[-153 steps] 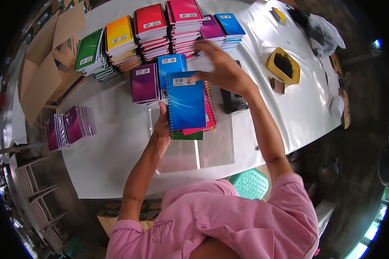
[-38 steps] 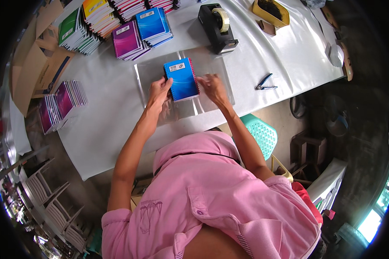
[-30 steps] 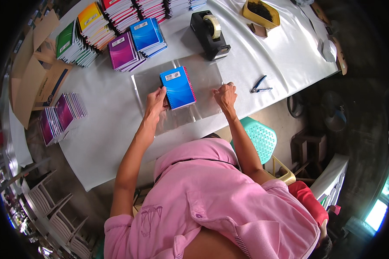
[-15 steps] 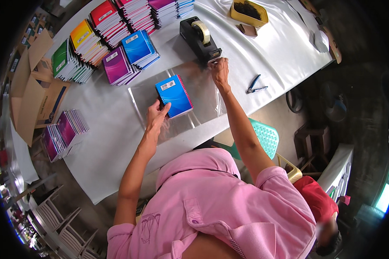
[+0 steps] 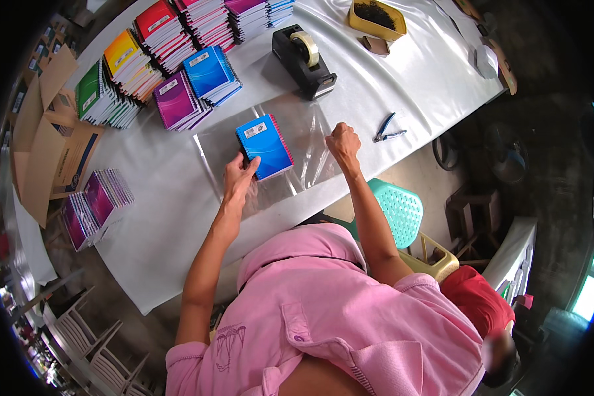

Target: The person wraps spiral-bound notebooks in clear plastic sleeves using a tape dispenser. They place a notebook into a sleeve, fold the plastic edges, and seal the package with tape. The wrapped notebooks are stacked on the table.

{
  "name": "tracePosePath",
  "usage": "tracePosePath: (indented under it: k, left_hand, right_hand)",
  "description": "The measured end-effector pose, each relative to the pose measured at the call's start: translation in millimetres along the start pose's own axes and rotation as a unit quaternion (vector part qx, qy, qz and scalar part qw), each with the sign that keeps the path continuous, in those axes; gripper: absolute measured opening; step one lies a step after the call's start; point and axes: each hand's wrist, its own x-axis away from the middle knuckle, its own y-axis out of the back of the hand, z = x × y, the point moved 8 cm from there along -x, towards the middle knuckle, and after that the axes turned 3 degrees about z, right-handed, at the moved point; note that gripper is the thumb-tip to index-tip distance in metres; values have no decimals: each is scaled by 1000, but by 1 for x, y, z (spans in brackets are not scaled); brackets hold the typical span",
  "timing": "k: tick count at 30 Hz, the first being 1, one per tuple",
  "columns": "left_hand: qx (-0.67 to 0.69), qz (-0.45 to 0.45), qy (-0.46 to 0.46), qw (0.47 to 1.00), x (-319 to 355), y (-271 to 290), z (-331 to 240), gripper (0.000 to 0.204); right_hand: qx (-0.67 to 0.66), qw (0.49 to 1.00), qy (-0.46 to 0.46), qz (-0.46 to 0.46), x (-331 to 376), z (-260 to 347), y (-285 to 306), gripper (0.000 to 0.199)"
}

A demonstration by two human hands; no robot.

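Note:
A stack of spiral notebooks with a blue one on top [image 5: 264, 145] lies on a clear plastic sheet [image 5: 298, 135] spread on the white table [image 5: 178, 204]. My left hand [image 5: 238, 175] rests against the stack's near left corner, fingers on the blue cover. My right hand [image 5: 344, 140] is closed on the right edge of the plastic sheet and lifts it a little. A black tape dispenser [image 5: 303, 61] stands just beyond the sheet.
Stacks of coloured notebooks [image 5: 171, 46] line the table's far side, with purple ones [image 5: 94, 206] at the left. Blue-handled pliers [image 5: 388, 128] lie to the right. A yellow tray [image 5: 377, 17] sits far right. Cardboard boxes [image 5: 49, 142] stand left; a green stool [image 5: 399, 210] is under me.
My right hand has come away from the tape dispenser's side and now grips the sheet's right edge. My left hand stays at the notebook stack.

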Motion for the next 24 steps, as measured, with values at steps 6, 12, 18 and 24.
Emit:
tracePosePath:
  k: [6, 12, 18, 24]
  left_hand:
    - [-28, -17, -16, 999, 2, 4, -2, 39]
    - [-55, -40, -27, 997, 2, 1, -5, 32]
    - [-129, -94, -67, 985, -3, 8, 2, 30]
    - [-148, -92, -44, 984, -2, 6, -5, 33]
  right_hand:
    - [15, 998, 55, 14, 14, 37, 10, 19]
    - [-76, 990, 69, 98, -1, 62, 11, 20]
    - [-233, 934, 159, 221, 26, 103, 15, 22]
    - [-258, 896, 353, 76, 84, 144, 45, 12]
